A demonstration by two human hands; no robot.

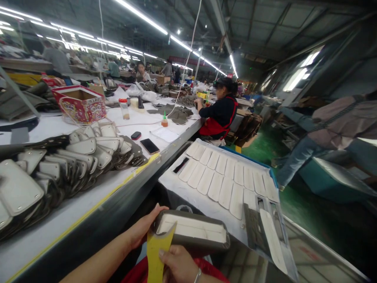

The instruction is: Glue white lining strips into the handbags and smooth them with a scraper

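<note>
My left hand [143, 228] grips the near end of a flat grey leather piece with a white lining [193, 232], held just above my lap. My right hand [176, 264] is closed on a yellow scraper-like tool [156, 249] whose tip rests on that piece's left end. Beyond them a white board [182, 188] carries rows of white padded inserts [224, 179]. A long pile of finished grey and white pieces [59, 165] lies overlapped on the table to my left.
The long white worktable [88, 204] holds a phone [149, 146], a small black case [136, 135], a glue bottle [164, 120] and a red printed box [79, 103]. A person in a red apron [219, 114] sits further along. Another person [330, 133] bends at right over the green floor.
</note>
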